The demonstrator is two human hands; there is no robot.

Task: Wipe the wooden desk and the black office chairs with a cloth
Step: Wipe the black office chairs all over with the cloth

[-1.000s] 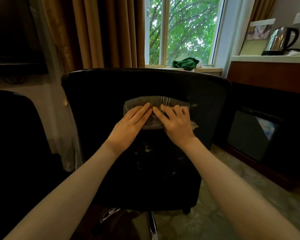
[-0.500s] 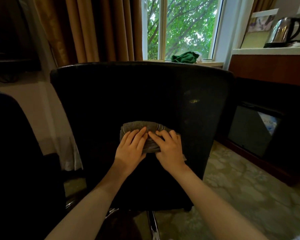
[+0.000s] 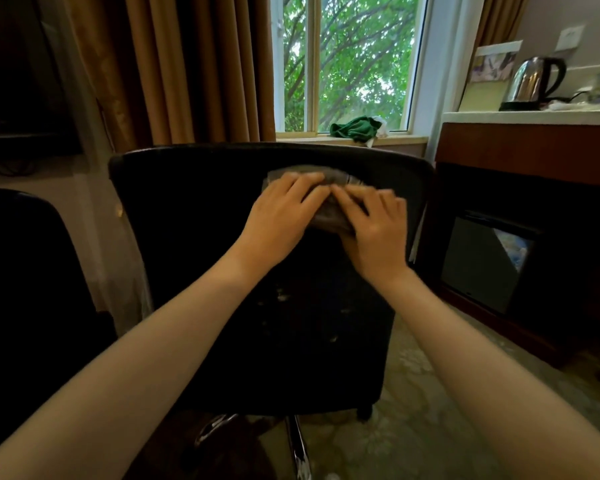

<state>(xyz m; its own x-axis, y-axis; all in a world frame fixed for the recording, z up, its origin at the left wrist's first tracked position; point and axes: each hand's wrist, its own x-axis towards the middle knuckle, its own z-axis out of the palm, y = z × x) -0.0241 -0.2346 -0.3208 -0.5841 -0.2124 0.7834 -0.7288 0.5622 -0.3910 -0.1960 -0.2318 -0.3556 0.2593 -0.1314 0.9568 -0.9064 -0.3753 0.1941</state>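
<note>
A black office chair (image 3: pixel 194 237) stands with its backrest facing me, filling the middle of the view. A grey folded cloth (image 3: pixel 329 216) lies flat against the upper right part of the backrest, near its top edge. My left hand (image 3: pixel 281 216) and my right hand (image 3: pixel 374 230) press side by side on the cloth, fingers spread flat over it and fingertips meeting. Most of the cloth is hidden under the hands. A second black chair (image 3: pixel 21 289) shows at the left edge.
A wooden cabinet (image 3: pixel 527 150) with a white top stands at the right, holding a steel kettle (image 3: pixel 534 81). A green cloth (image 3: pixel 354 128) lies on the windowsill. Brown curtains (image 3: pixel 187 71) hang behind the chair. Patterned carpet (image 3: pixel 430 410) covers the floor at the lower right.
Both hands slid the cloth down the backrest, then back up and to the right, close to the top edge. The chair stayed in place.
</note>
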